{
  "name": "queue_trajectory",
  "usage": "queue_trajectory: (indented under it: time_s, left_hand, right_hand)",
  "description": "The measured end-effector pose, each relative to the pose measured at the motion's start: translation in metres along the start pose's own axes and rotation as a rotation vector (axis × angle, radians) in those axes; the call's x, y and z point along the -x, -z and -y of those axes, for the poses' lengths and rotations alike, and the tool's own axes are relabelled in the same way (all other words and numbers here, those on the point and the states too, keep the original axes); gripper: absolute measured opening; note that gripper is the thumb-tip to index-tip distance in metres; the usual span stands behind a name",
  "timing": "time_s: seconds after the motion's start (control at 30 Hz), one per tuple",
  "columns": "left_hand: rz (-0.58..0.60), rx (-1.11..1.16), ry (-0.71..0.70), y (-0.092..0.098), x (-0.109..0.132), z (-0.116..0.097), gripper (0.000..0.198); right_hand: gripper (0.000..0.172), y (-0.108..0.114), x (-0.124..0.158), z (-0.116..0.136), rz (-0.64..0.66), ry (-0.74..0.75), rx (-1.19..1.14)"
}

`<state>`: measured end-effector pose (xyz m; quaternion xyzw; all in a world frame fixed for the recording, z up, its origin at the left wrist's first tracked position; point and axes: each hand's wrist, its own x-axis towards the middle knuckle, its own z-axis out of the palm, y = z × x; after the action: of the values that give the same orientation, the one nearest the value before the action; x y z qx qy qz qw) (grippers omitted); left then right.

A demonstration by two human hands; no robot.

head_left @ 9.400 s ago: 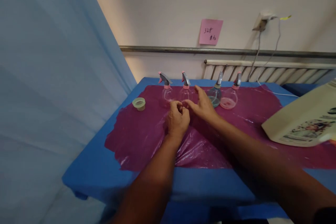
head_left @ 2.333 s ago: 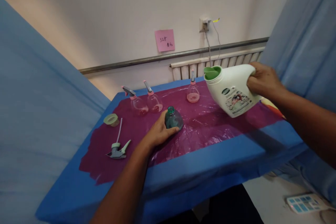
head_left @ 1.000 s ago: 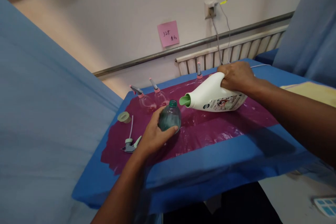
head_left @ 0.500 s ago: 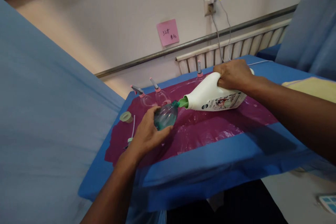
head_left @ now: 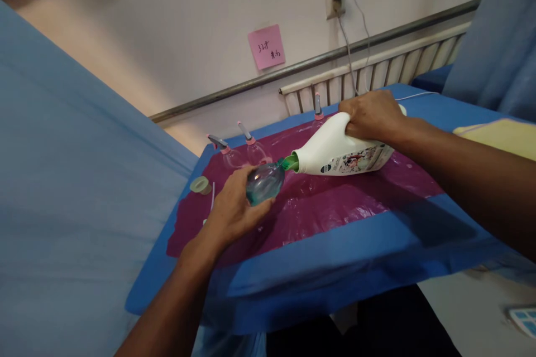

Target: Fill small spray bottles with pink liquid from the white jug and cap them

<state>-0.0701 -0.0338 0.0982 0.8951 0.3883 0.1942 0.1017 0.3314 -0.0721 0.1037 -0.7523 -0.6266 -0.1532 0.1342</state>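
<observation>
My left hand (head_left: 237,203) is wrapped round a clear teal-tinted bottle (head_left: 266,183), tilted with its neck up to the right. My right hand (head_left: 371,114) grips the handle of a large white detergent jug (head_left: 330,148), tipped nearly on its side. The jug's green spout (head_left: 292,162) meets the mouth of the small bottle. Bluish liquid shows in the lower part of that bottle. Behind my left hand stand two clear spray bottles (head_left: 256,152) with grey and pink trigger heads. Another spray bottle's head (head_left: 318,107) rises behind the jug.
A maroon plastic sheet (head_left: 326,206) covers part of the blue-draped table (head_left: 335,245). A small pale cup (head_left: 201,185) and a thin white tube (head_left: 213,195) lie at left. Yellow cloth (head_left: 498,136) is at right. A blue curtain (head_left: 75,178) hangs at left; a radiator (head_left: 377,70) lines the wall.
The small bottle's mouth and the green spout have come slightly closer together. Both hands keep their grips, and the view has shifted slightly.
</observation>
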Motion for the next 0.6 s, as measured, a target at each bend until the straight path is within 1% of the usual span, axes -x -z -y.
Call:
queue_trajectory:
  time_s: [0.1, 0.23, 0.37, 0.47, 0.6]
  left_hand:
    - [-0.001, -0.063, -0.041, 0.005, -0.002, -0.002, 0.069]
    - [0.018, -0.157, -0.104, 0.012, -0.004, -0.002, 0.065]
    - [0.047, -0.238, -0.173, 0.018, -0.004, 0.000, 0.065]
    - [0.077, -0.301, -0.188, 0.021, -0.004, 0.000, 0.067]
    - [0.117, -0.361, -0.186, 0.025, -0.005, -0.005, 0.068]
  right_hand:
    - [0.035, 0.000, -0.001, 0.001, 0.004, 0.005, -0.015]
    - [0.033, 0.003, -0.001, 0.005, 0.032, -0.003, -0.049]
    - [0.033, 0.006, -0.001, 0.011, 0.050, 0.017, 0.026]
    - [0.033, 0.007, -0.002, 0.014, 0.065, 0.038, 0.068]
    - [0.030, 0.007, -0.003, 0.016, 0.072, 0.045, 0.025]
